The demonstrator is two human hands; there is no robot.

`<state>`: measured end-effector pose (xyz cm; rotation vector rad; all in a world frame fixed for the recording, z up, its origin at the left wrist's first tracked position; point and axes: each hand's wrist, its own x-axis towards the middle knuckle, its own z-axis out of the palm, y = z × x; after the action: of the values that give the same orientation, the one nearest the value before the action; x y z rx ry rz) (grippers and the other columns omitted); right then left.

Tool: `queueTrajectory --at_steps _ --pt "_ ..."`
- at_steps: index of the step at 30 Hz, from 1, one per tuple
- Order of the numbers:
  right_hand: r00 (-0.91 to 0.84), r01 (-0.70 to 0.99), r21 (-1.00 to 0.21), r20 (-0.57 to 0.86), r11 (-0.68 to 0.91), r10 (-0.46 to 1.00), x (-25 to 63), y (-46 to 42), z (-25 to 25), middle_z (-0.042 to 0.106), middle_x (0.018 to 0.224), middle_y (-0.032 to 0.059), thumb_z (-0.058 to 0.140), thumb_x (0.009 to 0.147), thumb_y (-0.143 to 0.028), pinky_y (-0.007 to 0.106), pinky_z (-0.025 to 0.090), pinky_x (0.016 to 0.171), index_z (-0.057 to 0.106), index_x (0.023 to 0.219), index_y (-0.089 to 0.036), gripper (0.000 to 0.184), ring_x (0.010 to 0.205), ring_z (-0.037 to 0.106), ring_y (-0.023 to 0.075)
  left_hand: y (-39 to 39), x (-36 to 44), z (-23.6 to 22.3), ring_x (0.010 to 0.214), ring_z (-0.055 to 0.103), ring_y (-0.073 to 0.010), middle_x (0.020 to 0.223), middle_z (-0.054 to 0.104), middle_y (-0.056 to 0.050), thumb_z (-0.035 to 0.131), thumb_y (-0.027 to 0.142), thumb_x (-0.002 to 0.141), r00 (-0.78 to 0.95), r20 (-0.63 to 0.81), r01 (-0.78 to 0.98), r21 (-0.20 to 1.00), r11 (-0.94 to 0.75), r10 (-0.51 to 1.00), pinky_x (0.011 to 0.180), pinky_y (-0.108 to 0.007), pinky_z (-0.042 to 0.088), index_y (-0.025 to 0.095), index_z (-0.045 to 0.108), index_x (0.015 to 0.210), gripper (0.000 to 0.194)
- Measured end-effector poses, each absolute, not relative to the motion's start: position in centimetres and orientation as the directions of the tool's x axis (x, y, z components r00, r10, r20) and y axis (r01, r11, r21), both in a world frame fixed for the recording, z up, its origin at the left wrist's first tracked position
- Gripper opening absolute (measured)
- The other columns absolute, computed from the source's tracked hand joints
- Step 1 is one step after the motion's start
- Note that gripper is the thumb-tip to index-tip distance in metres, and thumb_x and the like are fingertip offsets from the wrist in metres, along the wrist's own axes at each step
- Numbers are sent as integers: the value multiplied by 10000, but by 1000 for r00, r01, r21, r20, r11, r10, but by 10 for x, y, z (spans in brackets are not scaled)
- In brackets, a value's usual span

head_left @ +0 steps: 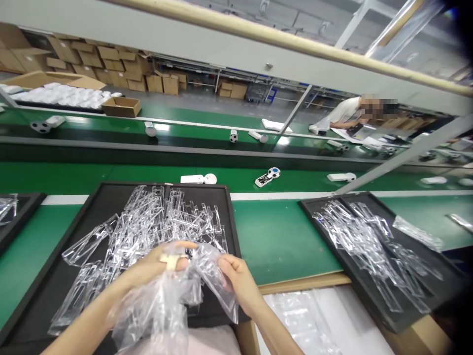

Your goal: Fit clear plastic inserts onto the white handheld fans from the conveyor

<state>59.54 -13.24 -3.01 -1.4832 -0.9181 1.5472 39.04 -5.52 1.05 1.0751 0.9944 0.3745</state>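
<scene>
Two bare hands work a crumpled clear plastic bag (157,308) above the near side of a black tray (83,227) at the left of a green bench (281,236). The left hand (148,268), a pale strip (171,260) around one finger, has its grip closed on gathered film, though folds partly veil the fingertips; the right hand's (240,286) grip is pinched together on the bag's other side, thumb against finger. Beneath and beyond them, a loose heap of transparent plastic frames (140,217) reaches toward the tray's far edge, some leaning over one another. To the right, a second black tray (449,291) carries more transparent pieces (354,236), while an open carton (306,282) sits between the trays at the bench's near edge, with film-wrapped material inside. Handling such thin, slippery film calls for a light but firm pinch near its edge, with the two grips drawing gently against each other rather than tugging. The hanging folds are best kept up and toward the near edge, as they could snag on a frame's corner, drag the heap or scuff its glossy surfaces.
</scene>
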Motion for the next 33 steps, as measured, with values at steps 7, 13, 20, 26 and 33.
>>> queueTrajectory --at_steps 7,13,20,26,33 --pt "-110 -292 -830 -464 -475 879 596 -125 -16 477 593 -62 720 648 -476 178 278 454 608 965 -174 452 483 365 53 -59 394 3 583 486 -131 621 547 14 669 486 659 427 -462 159 885 438 778 560 -236 348 160 599 670 333" --pt "31 -307 -854 -451 -421 892 605 -131 -30 602 652 10 726 635 -473 223 377 516 670 848 -163 379 537 488 105 -63 385 -11 701 559 -191 700 632 -28 654 501 659 295 -413 201 908 366 862 660 -271 407 173 667 723 334" --pt "-309 830 -380 293 407 904 614 -94 -5 535 498 7 304 908 -220 241 318 484 549 1224 -125 411 430 433 116 -68 370 20 1193 444 -310 1288 545 -69 645 467 698 171 -370 186 922 339 913 1000 -437 319 282 531 1251 594" --pt "-453 745 -486 135 458 881 582 -59 48 455 475 -65 344 921 -302 229 304 468 528 1155 -196 316 413 414 112 -84 382 42 1018 552 -251 1225 569 -98 704 374 663 415 -289 180 956 233 863 909 -373 414 265 406 1355 761" --pt "-493 544 -805 -80 236 866 545 -49 50 553 562 -51 425 850 -445 228 419 561 504 1100 -233 337 552 543 143 -90 391 41 931 582 -214 1020 662 -35 697 262 657 411 5 -98 994 39 912 820 -286 442 200 612 1151 506"
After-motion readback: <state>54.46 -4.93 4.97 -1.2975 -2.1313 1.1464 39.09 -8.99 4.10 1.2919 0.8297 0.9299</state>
